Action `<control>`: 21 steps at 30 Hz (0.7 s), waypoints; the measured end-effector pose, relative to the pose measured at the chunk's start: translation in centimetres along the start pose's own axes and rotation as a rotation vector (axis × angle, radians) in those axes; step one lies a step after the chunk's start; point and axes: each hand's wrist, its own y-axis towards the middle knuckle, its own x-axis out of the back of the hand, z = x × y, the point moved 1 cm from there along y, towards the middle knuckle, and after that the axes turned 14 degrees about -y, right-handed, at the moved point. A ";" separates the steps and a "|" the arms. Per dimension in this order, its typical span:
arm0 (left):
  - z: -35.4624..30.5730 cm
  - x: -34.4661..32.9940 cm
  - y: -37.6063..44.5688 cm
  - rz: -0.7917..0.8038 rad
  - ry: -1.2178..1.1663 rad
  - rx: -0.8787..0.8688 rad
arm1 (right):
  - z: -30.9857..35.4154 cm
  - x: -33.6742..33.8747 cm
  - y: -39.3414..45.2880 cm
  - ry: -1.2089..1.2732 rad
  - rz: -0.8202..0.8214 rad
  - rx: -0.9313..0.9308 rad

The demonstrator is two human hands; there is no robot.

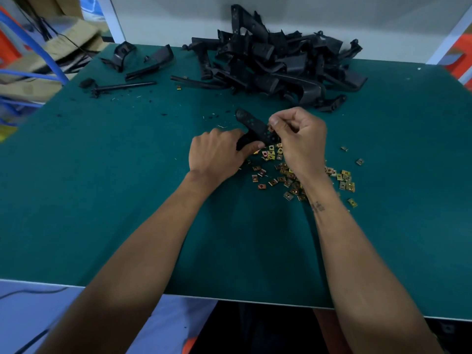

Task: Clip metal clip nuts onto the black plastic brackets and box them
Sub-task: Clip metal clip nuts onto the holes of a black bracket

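Green table [102, 200] w/ bracket pile [275, 62] at back, loose clip nuts [291, 175] near front.
Left hand [217, 154] curled round black bracket [255, 129], held just above nuts; right hand [301, 139] fingers [277, 122] pinching a nut at bracket edge. Risk: nut going on skewed or slipping out if misaligned w/ hole.

Black plastic bracket [255, 129]: long, flat, small holes along face, lifted off green mat at centre, far end pointing to 11 o'clock, near end gripped. Small brass-coloured clip nut [270, 129] pinched against bracket's right edge. Loose clip nuts [291, 175]: square, gold-toned, scattered flat at 5 o'clock of bracket. Heap of black brackets [278, 62]: tangled, at 12 o'clock, mat's far edge.
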 end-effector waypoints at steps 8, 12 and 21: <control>-0.1 0.2 -0.1 0.015 -0.004 -0.014 | 0.9 -0.3 -0.7 -0.354 -0.065 0.303; 0.0 0.1 -0.3 0.041 -0.008 -0.010 | 1.0 -0.6 -0.7 -0.469 -0.005 0.357; 0.2 0.0 0.1 0.056 -0.009 0.026 | 1.8 -0.4 -1.4 -0.466 0.058 0.243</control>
